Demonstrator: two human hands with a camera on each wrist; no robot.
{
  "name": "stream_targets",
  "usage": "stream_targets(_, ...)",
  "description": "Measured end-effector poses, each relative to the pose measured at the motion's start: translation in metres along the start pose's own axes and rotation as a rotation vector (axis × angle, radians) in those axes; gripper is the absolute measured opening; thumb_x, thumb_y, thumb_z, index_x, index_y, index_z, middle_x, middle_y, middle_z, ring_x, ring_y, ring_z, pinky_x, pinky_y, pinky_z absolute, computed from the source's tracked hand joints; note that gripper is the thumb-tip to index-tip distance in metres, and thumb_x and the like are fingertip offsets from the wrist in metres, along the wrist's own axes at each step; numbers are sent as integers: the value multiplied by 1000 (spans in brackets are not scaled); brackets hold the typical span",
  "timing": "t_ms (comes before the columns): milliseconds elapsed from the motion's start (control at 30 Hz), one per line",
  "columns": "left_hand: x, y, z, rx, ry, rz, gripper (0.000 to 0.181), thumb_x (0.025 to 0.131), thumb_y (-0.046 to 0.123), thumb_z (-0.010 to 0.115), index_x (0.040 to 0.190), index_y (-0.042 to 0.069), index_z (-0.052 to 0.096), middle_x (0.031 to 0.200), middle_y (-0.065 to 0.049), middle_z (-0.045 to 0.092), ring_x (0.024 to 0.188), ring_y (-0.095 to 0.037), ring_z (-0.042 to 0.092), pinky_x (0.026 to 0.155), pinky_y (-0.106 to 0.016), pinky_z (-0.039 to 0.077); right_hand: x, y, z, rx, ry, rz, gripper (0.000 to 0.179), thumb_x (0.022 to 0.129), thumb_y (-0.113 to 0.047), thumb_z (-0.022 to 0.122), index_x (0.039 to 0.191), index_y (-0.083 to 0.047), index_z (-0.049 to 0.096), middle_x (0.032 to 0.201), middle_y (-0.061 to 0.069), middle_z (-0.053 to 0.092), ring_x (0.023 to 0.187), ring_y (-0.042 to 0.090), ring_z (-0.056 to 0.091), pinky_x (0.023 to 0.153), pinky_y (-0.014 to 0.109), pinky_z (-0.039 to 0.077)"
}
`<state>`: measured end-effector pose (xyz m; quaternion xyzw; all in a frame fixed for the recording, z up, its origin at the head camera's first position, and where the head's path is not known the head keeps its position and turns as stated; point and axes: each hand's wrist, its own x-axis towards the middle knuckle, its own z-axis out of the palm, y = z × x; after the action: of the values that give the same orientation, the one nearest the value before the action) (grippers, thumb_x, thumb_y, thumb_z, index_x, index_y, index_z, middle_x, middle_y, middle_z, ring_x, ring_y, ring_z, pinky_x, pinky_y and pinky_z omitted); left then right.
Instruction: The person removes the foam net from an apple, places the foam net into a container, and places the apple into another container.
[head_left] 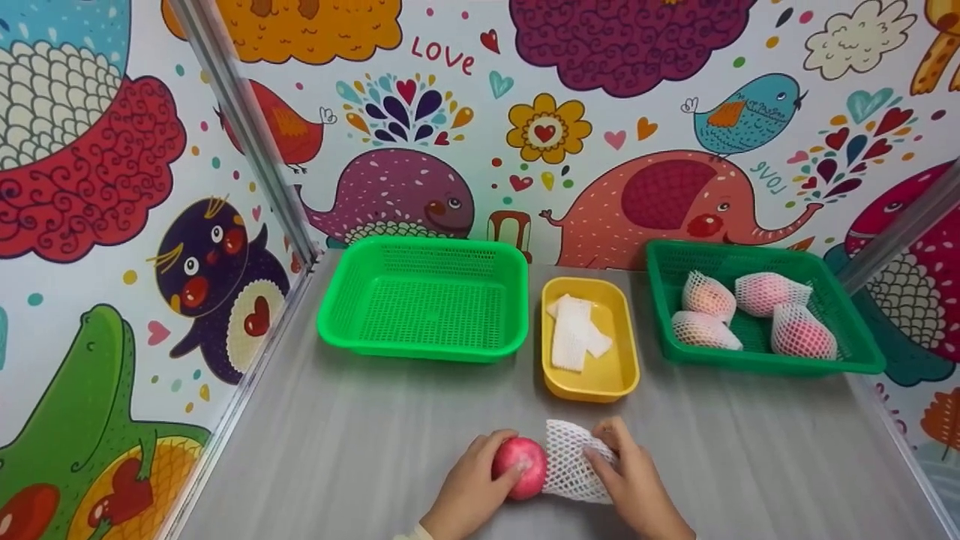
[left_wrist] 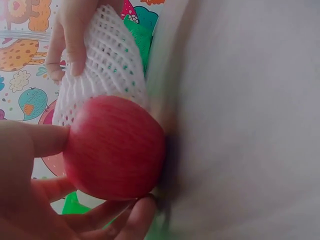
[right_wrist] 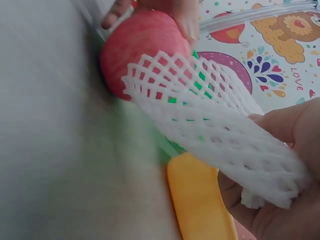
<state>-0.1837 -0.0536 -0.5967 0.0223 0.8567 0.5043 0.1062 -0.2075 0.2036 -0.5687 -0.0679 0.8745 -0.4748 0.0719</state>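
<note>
Between the thumb and fingers of my left hand [head_left: 474,480] is a red apple [head_left: 520,468], held close above the grey table. My right hand [head_left: 636,480] grips a white foam net sleeve [head_left: 574,461] by its far end. The sleeve's mouth faces the apple and meets its side. In the right wrist view the net's zigzag edge [right_wrist: 160,67] overlaps part of the apple [right_wrist: 142,42]. Seen from the left wrist, the fingers curl under the apple [left_wrist: 117,147], and most of its skin is bare.
A bright green basket [head_left: 424,349] stands at the back left. Beside it, a yellow tray [head_left: 592,391] holds flat white foam nets [head_left: 576,334]. At the back right, a dark green basket [head_left: 765,361] contains several net-wrapped fruits [head_left: 802,331]. Printed walls border the table.
</note>
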Motion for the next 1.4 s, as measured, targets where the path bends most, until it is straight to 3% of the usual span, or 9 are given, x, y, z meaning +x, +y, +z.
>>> stream_targets(200, 2, -2, 0, 26, -4, 9, 49, 101, 42, 78, 142, 19, 65, 122, 1, 62, 113, -25, 64, 101, -59, 55, 11, -4, -17, 18, 147, -2, 20, 106, 0, 68, 116, -8, 53, 124, 11, 68, 123, 30, 60, 102, 54, 53)
stream_targets(300, 4, -3, 0, 39, -15, 7, 52, 102, 48, 75, 143, 19, 64, 120, 1, 61, 111, -24, 64, 100, -58, 55, 18, -5, -28, 13, 207, -11, 13, 108, 0, 63, 118, -7, 57, 113, 11, 66, 108, 28, 61, 89, 38, 53)
stream_targets(433, 6, -6, 1, 41, -26, 9, 56, 102, 54, 72, 144, 19, 62, 120, 1, 59, 110, -24, 62, 99, -59, 55, 29, -6, -38, 23, 298, -95, 15, 107, 2, 64, 117, -7, 71, 105, 7, 67, 95, 24, 60, 80, 24, 49)
stream_targets(500, 5, -8, 1, 47, -30, 17, 56, 103, 55, 71, 145, 18, 62, 119, 0, 59, 110, -25, 62, 98, -59, 55, 35, -6, -41, 41, 315, -130, 18, 107, 2, 65, 121, -6, 73, 120, 9, 71, 103, 25, 64, 84, 21, 51)
stream_targets(600, 5, -9, 2, 40, -51, 0, 57, 103, 55, 70, 145, 18, 60, 118, 0, 57, 109, -26, 61, 98, -60, 54, 47, -6, -47, 68, 279, -141, 29, 108, -2, 66, 137, -5, 69, 136, 14, 68, 112, 29, 68, 89, 22, 55)
stream_targets(800, 10, -8, 4, -10, -87, -75, 56, 102, 54, 72, 146, 21, 60, 119, -2, 57, 110, -28, 58, 99, -64, 53, 77, -3, -55, -3, 149, -102, 47, 110, -15, 67, 155, -10, 57, 155, 18, 57, 128, 35, 63, 105, 46, 56)
stream_targets(1133, 11, -6, 3, 2, -74, -63, 55, 102, 53, 73, 144, 20, 61, 118, -1, 56, 110, -27, 58, 99, -63, 54, 115, 14, -47, -189, 9, -109, 58, 106, -10, 71, 159, -3, 49, 145, 27, 61, 125, 41, 65, 98, 50, 60)
stream_targets(1267, 11, -6, 3, 6, -83, -76, 55, 102, 54, 72, 144, 21, 60, 117, 0, 56, 110, -27, 58, 99, -62, 54, 119, 15, -47, -272, -41, -116, 61, 106, -11, 72, 161, -2, 46, 153, 33, 53, 134, 49, 58, 103, 58, 54)
stream_targets(1400, 12, -7, 3, -6, -97, -90, 57, 101, 56, 72, 145, 22, 60, 118, 0, 56, 110, -26, 58, 99, -62, 55, 114, 9, -49, -372, 0, -137, 59, 105, -10, 72, 158, -1, 48, 162, 39, 37, 144, 58, 44, 111, 68, 43)
